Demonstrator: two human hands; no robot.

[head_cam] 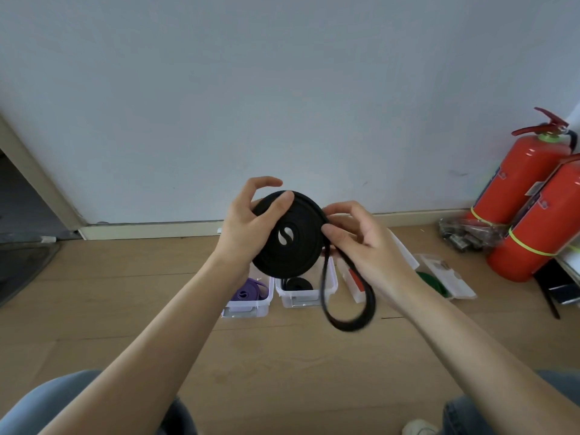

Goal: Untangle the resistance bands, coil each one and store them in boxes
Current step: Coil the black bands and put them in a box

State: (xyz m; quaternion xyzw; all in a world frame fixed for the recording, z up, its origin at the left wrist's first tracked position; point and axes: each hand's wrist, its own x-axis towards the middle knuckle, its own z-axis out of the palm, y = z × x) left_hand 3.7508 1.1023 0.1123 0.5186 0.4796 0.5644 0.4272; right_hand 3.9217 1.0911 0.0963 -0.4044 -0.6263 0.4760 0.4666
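Two hands hold one black resistance band (pixel 293 243) up in front of a pale wall (pixel 282 89), above a wooden floor (pixel 125 293). At far left a dark doorway (pixel 18 189) is cut off by the frame edge. The left hand (pixel 248 227) cups the coiled disc of the band, thumb laid across its face and fingers curled round its back edge. The right hand (pixel 361 243) pinches the band's outer wrap between thumb and fingers, and the uncoiled tail hangs below it in a blurred loop.

On the floor under the hands, partly hidden by them, stand clear plastic boxes: one (pixel 251 304) holds a coiled purple band (pixel 248 290), the next (pixel 309 296) a coiled black band (pixel 298 284). Further right a box with something red (pixel 357 282) inside is mostly behind the right wrist, and a green band (pixel 434 282) lies by a clear lid (pixel 448 274). A crumpled plastic bag (pixel 467 233), contents unclear, lies beside two red fire extinguishers (pixel 527 189), the nearer one cut off at the right edge. Jeans-clad knees (pixel 47 406) fill the bottom corners.
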